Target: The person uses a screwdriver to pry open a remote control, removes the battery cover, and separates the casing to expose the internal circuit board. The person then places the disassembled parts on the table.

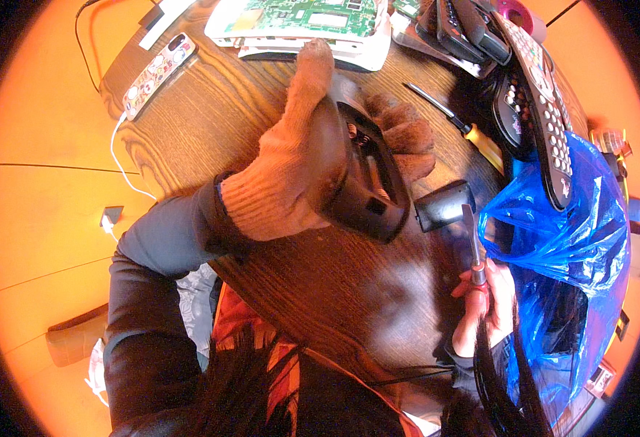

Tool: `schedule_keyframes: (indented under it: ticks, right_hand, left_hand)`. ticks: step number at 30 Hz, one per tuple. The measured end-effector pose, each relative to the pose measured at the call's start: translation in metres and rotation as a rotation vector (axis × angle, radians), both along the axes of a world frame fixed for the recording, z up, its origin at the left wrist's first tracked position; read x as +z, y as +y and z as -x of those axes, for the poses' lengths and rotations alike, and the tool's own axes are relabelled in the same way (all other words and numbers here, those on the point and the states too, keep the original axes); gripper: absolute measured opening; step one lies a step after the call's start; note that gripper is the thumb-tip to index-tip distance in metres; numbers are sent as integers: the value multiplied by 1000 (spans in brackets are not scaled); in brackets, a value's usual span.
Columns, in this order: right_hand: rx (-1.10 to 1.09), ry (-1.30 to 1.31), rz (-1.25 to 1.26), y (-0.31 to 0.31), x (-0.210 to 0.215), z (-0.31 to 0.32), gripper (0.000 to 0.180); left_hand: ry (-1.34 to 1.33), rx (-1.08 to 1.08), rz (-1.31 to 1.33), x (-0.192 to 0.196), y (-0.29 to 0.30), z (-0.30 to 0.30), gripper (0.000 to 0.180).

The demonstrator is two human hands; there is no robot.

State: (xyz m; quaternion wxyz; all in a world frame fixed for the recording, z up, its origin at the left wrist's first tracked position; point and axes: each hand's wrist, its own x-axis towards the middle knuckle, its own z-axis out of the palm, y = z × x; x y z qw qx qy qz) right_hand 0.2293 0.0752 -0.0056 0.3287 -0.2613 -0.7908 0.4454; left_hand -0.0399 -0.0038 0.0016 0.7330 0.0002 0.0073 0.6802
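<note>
My left hand (pixel 283 167), in a brown knit glove, is wrapped round a black plastic housing (pixel 334 171) and holds it tilted above the table. The housing's open side shows a hollow with copper-coloured parts inside. Lower right, my bare right hand (pixel 489 306) is closed on the red handle of a flat-bladed metal tool (pixel 475 244), its blade pointing away from me. Just beyond the blade tip lies a small black rectangular cover (pixel 444 206) with a glossy face. The blade and the housing are apart.
A yellow-handled screwdriver (pixel 484 146) lies right of centre. Farther right are remote controls (pixel 553 142), black handsets (pixel 473 33) and a blue plastic bag (pixel 567 226). A white casing with a green circuit board (pixel 312 18) stands at the back. A cabled phone (pixel 161 76) lies at left.
</note>
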Motion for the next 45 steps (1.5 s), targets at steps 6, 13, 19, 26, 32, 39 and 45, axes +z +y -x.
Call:
schedule_keyframes:
  ticks: [6, 13, 19, 26, 32, 39, 45]
  right_hand:
    - [27, -22, -22, 1, -1, -2, 29]
    - [61, -19, -75, 3, -3, 0, 34]
    - [36, -65, -102, 2, 2, 1, 33]
    - [79, 7, -115, 5, -4, 0, 30]
    - [62, -18, -84, 3, -1, 0, 31]
    - [-9, -31, 64, -1, 4, -1, 31]
    - [-6, -9, 68, 0, 2, -1, 34]
  left_hand:
    - [270, 301, 183, 4, -2, -10, 89]
    - [189, 279, 63, -1, 3, -10, 82]
    - [261, 257, 52, 2, 4, -16, 77]
    - [306, 161, 253, 9, 3, -17, 73]
    - [-213, -126, -51, -3, 2, -1, 77]
    - [-376, -232, -293, -18, 4, 4, 86]
    - [-340, -220, -315, -11, 7, 1, 82]
